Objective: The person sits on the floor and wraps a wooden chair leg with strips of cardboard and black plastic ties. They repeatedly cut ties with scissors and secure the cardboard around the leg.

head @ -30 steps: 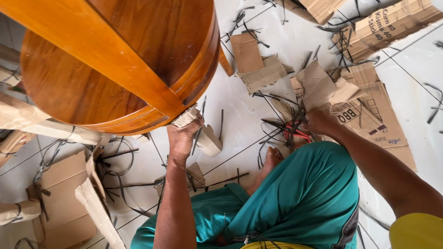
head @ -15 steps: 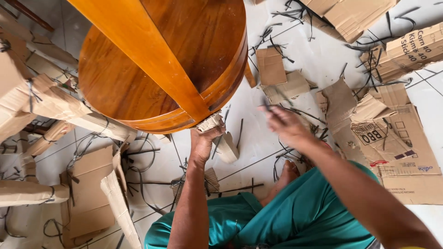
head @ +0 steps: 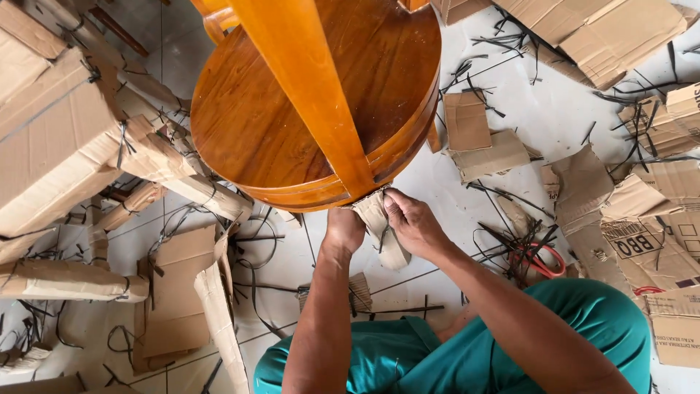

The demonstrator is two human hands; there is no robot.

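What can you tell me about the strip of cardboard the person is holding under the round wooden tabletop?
The cardboard strip is pale brown, creased and curled. It hangs from the rim of the wooden tabletop, beside the crossbar. The left hand and right hand pinch its upper end; its lower end curves toward the tiled floor.

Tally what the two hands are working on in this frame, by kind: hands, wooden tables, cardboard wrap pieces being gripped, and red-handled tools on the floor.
Hands: 2, left hand and right hand
Round wooden table: 1
Cardboard wrap piece gripped by both hands: 1
Red-handled tool on the floor: 1
Total: 5
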